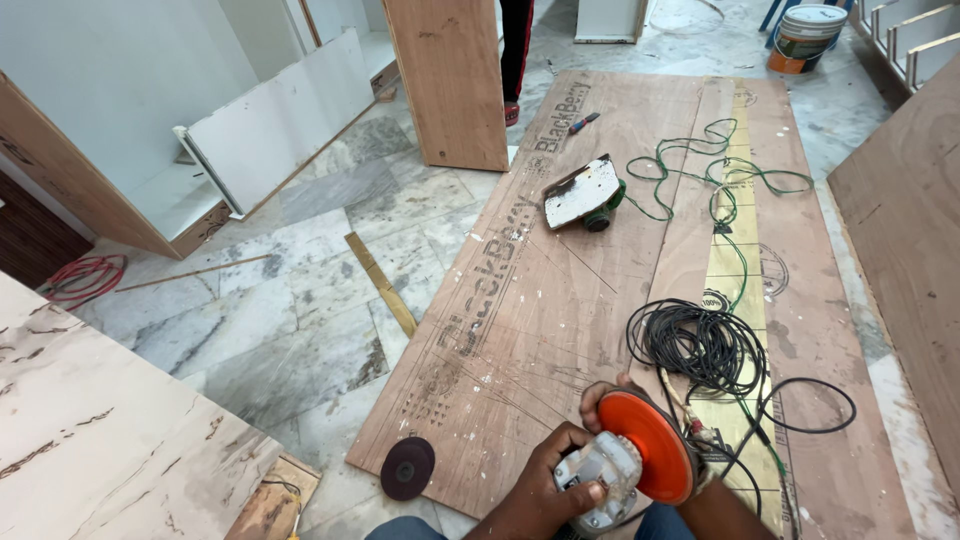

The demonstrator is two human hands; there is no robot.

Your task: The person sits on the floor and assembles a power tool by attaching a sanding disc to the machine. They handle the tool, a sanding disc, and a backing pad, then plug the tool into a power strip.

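Orange-disc grinder (630,465) gripped between left hand (540,490) and right hand (600,398).

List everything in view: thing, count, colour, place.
angle grinder: 1, grey body with orange disc, bottom centre, in both hands
plywood sheet: 1, brown, flat on floor
circular saw: 1, green with metal base, on the sheet
green cable: 1, loose on the sheet
black cable: 1, coiled right of centre
dark disc: 1, on floor by sheet's near corner
paint bucket: 1, white and orange, top right
red hose: 1, left edge
left hand: on grinder body
right hand: behind the disc, mostly hidden
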